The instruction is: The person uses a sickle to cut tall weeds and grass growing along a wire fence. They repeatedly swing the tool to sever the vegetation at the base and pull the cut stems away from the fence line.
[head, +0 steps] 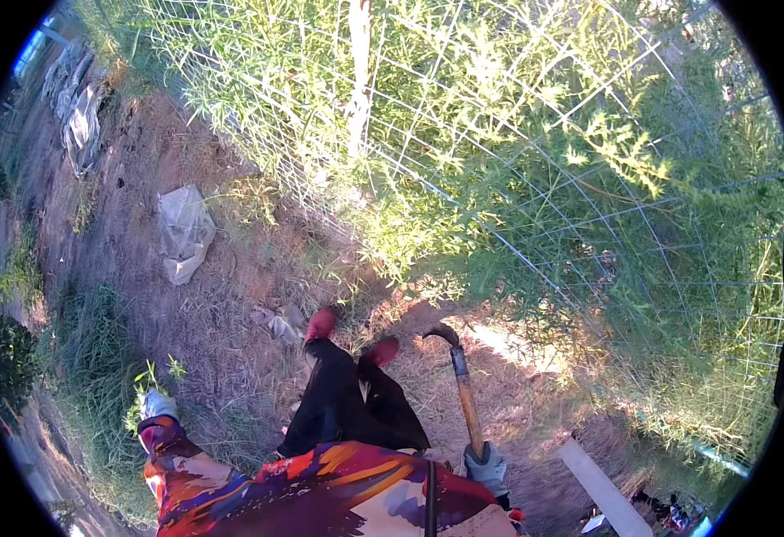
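Observation:
My right hand (486, 468), in a grey work glove, is closed around the wooden handle of a hooked sickle (467, 396). Its dark curved blade points up and away from me, over dry ground to the right of my red shoes. My left hand (158, 405), in a light glove, is stretched out to the left. Green leafy stems (138, 403) stick out around its fingers, so it grips them, though the fingers themselves are hard to make out.
A wire mesh fence (459, 205) with tall green weeds runs across the front and right. A pale post (358, 80) stands in it. A plastic sheet (187, 231), a crumpled scrap (281, 322) and a grass heap (96, 369) lie leftward. A flat pale board (600, 486) is at lower right.

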Tool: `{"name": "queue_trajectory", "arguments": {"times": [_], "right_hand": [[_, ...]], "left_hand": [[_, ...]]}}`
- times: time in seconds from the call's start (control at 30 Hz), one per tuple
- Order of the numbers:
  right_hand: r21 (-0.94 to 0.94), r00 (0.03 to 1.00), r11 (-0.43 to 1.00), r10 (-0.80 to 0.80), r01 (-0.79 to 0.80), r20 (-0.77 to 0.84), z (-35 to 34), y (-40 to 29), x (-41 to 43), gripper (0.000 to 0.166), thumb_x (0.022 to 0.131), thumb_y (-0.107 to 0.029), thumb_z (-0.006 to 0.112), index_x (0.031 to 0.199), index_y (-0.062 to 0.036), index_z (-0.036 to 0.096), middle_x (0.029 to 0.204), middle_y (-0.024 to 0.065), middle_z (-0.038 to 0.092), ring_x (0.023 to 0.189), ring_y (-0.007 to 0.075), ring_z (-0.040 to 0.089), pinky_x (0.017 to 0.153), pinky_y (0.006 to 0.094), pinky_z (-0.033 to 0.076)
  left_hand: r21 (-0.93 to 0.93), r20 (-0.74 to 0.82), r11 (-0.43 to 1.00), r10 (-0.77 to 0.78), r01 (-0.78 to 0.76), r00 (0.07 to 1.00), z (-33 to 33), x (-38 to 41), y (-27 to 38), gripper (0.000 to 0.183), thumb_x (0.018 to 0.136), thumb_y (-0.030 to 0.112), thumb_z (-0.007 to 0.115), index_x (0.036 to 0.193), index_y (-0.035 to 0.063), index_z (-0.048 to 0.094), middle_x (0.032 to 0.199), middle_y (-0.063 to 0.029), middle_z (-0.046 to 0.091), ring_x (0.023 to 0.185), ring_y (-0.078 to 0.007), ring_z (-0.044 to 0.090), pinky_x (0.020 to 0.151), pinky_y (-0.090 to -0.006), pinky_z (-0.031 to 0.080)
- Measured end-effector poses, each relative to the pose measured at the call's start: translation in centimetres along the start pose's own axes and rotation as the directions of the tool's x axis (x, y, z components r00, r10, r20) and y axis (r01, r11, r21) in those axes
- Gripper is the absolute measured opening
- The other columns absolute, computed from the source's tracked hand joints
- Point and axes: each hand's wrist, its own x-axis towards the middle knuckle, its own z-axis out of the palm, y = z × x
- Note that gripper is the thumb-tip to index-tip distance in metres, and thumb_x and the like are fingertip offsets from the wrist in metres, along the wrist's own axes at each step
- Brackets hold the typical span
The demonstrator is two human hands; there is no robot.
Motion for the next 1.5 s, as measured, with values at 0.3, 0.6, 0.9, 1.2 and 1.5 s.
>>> {"name": "queue_trajectory", "arguments": {"times": [0.3,0.6,0.9,1.2,1.5], "right_hand": [[0.014,0.98,1.0,-0.003,0.006,-0.199,1.9,-1.0,-0.9,0.025,0.072,-0.023,0.069,0.074,-0.0051,0.051,0.052,0.0041,0.05,0.042,0.0133,0.048,0.041,0.0306,0.039],[0.143,0.963,0.984,0.141,-0.11,-0.232,7.7,6.2,-5.6,0.045,0.074,-0.02,0.068,0.115,-0.009,0.054,0.095,0.0141,0.06,0.074,0.0212,0.058,0.066,0.0283,0.05],[0.468,0.971,0.873,0.213,-0.138,-0.111,10.1,1.6,-2.3,0.017,0.07,-0.005,0.067,0.074,-0.004,0.051,0.057,0.0042,0.053,0.046,0.012,0.05,0.041,0.0292,0.039],[-0.499,0.907,0.813,-0.406,0.3,-0.117,11.1,-1.5,-0.6,0.035,0.073,-0.02,0.069,0.101,-0.007,0.052,0.082,0.0104,0.056,0.069,0.0157,0.054,0.06,0.0289,0.045],[-0.051,0.954,0.995,-0.096,0.085,-0.283,12.2,-18.6,-2.4,0.027,0.073,-0.023,0.069,0.068,-0.0049,0.049,0.05,0.0035,0.051,0.046,0.0108,0.05,0.042,0.029,0.04]], "left_hand": [[-0.955,0.279,0.204,0.863,0.214,0.422,9.4,-15.3,45.1,0.055,0.071,0.027,0.071,0.118,0.0099,0.048,0.094,-0.0072,0.06,0.079,-0.0233,0.06,0.069,-0.036,0.05],[-0.945,0.308,0.254,0.901,0.206,0.304,9.0,-20.8,57.3,0.003,0.076,0.011,0.06,0.074,0.0104,0.06,0.064,-0.0056,0.054,0.056,-0.0212,0.054,0.05,-0.0364,0.048],[-0.994,0.087,0.112,0.842,-0.014,0.532,3.2,-14.8,41.9,0.011,0.077,0.005,0.053,0.079,0.0027,0.064,0.064,-0.0016,0.059,0.052,-0.0094,0.051,0.047,-0.0247,0.04],[-0.31,0.059,0.932,0.218,-0.189,0.974,-4.0,1.2,18.3,0.096,0.06,0.041,0.074,0.136,0.0118,0.022,0.128,-0.0258,0.036,0.107,-0.0353,0.051,0.086,-0.0384,0.045],[-0.169,-0.685,0.289,0.653,-0.942,0.324,-17.6,-1.5,26.3,0.044,0.073,0.016,0.062,0.115,0.0089,0.05,0.114,-0.014,0.05,0.089,-0.0313,0.056,0.076,-0.0359,0.048]]}}
